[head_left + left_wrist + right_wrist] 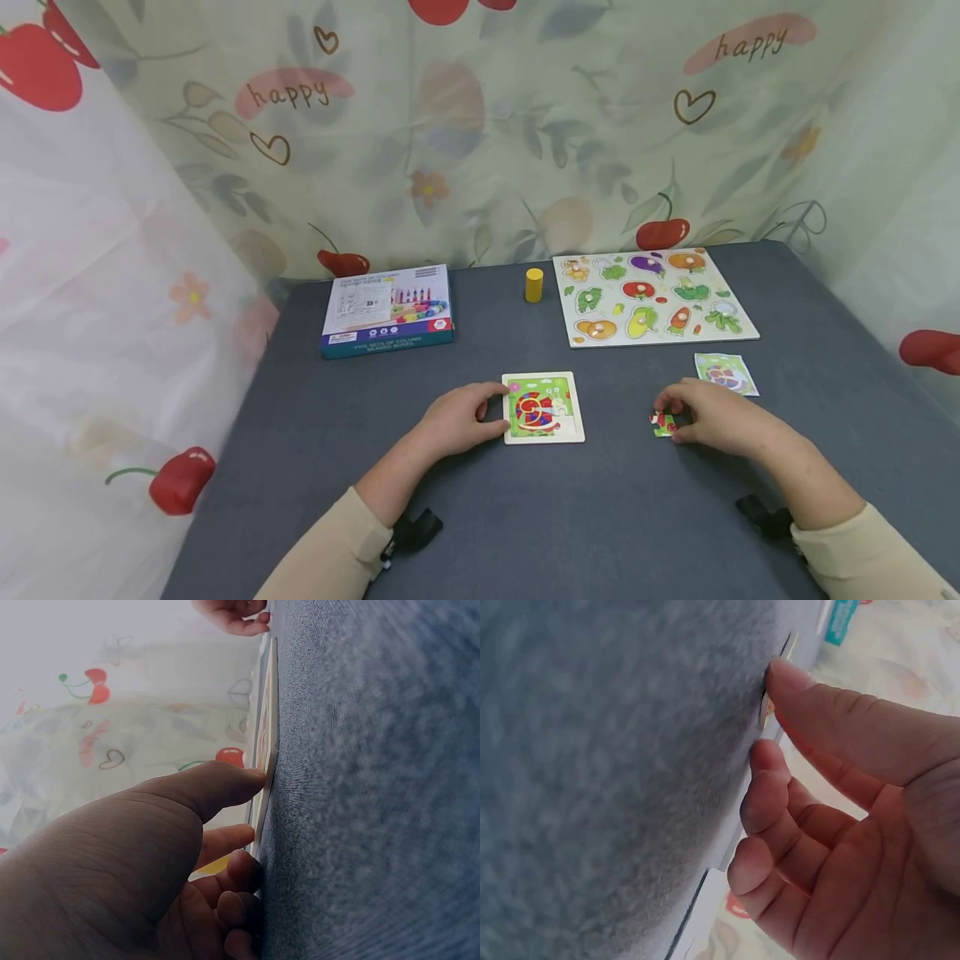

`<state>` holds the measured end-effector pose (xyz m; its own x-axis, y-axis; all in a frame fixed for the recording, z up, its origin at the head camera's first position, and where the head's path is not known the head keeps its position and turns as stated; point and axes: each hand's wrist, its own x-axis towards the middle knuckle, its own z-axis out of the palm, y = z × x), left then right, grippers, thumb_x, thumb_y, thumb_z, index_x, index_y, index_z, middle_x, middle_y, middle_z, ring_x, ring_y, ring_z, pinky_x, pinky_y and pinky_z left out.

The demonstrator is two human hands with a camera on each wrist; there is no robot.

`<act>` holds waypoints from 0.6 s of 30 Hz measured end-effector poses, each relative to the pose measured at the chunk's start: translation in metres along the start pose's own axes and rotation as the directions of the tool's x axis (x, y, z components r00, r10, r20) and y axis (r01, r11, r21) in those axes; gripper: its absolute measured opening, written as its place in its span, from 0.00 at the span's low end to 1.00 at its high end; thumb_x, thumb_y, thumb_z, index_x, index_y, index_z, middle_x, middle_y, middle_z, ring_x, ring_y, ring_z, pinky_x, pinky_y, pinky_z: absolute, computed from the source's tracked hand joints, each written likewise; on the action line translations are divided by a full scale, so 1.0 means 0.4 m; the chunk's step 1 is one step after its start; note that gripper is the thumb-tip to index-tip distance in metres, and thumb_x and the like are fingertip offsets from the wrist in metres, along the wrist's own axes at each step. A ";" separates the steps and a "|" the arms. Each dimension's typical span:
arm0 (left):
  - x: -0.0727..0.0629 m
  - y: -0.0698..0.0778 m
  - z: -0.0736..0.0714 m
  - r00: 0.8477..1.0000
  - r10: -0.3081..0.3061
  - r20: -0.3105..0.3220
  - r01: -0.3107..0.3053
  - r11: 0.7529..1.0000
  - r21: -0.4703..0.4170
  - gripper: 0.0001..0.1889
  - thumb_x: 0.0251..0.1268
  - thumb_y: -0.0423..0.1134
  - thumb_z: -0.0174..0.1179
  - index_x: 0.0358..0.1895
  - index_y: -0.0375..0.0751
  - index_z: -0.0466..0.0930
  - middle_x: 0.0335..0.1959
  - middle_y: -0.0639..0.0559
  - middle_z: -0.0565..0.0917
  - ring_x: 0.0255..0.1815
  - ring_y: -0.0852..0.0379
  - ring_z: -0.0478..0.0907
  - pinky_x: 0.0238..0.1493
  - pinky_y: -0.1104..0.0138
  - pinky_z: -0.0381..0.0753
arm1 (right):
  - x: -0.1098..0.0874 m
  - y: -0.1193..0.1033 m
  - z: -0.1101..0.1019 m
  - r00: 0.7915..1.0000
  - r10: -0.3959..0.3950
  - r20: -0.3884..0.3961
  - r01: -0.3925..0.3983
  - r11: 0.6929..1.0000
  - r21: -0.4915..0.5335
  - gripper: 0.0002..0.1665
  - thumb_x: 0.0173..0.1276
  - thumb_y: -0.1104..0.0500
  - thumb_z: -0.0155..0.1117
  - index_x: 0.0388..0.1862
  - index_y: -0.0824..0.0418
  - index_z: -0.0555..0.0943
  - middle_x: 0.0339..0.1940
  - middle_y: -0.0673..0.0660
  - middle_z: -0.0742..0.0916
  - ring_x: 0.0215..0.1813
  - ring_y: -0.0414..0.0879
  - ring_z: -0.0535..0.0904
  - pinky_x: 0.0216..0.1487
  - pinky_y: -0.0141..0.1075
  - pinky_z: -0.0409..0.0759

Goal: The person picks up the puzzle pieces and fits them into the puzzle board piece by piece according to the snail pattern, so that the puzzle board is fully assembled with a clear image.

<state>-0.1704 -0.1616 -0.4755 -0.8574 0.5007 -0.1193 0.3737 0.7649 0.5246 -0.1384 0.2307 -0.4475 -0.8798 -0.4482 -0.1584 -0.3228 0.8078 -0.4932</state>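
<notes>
A small square jigsaw board (581, 425) with a pale frame and a coloured spiral picture lies flat on the table; part of its lower right picture area is pale and unfilled. My left hand (463, 419) touches its left edge with thumb and index finger. In the left wrist view the thumb (232, 781) lies against the board's edge and the other fingers are bent. To the right, my right hand (712, 417) pinches a small red and green jigsaw piece (663, 426) between thumb and fingers, at the tabletop. The right wrist view shows the piece (764, 711) edge-on.
Just beyond my right hand lies a small picture card (727, 373). A vegetable peg puzzle board (622, 287) occupies the back right, with a yellow cylinder (533, 285) left of it. At the back left lies a flat toy box (386, 310). A patterned curtain (480, 192) borders the table.
</notes>
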 end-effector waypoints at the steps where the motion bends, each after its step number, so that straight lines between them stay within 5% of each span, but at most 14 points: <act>1: 0.000 0.000 0.000 1.000 0.002 -0.001 -0.002 1.000 0.001 0.30 0.67 0.56 0.67 0.71 0.53 0.76 0.25 0.54 0.71 0.25 0.57 0.67 0.29 0.64 0.61 | 0.000 0.003 -0.002 1.000 0.003 0.005 -0.003 1.000 0.012 0.19 0.57 0.63 0.80 0.46 0.60 0.84 0.34 0.49 0.77 0.38 0.45 0.73 0.40 0.40 0.71; 18: -0.002 0.003 -0.002 1.000 0.007 0.002 -0.007 1.000 -0.003 0.30 0.67 0.55 0.68 0.71 0.52 0.76 0.25 0.54 0.72 0.24 0.57 0.67 0.28 0.64 0.61 | 0.011 0.029 -0.008 0.998 0.053 0.033 -0.056 0.992 0.115 0.15 0.58 0.59 0.77 0.38 0.60 0.80 0.30 0.51 0.77 0.32 0.44 0.72 0.33 0.36 0.70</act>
<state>-0.1695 -0.1616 -0.4740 -0.8540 0.5069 -0.1174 0.3786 0.7602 0.5280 -0.1471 0.2392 -0.4513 -0.8837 -0.4172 -0.2123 -0.2303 0.7824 -0.5786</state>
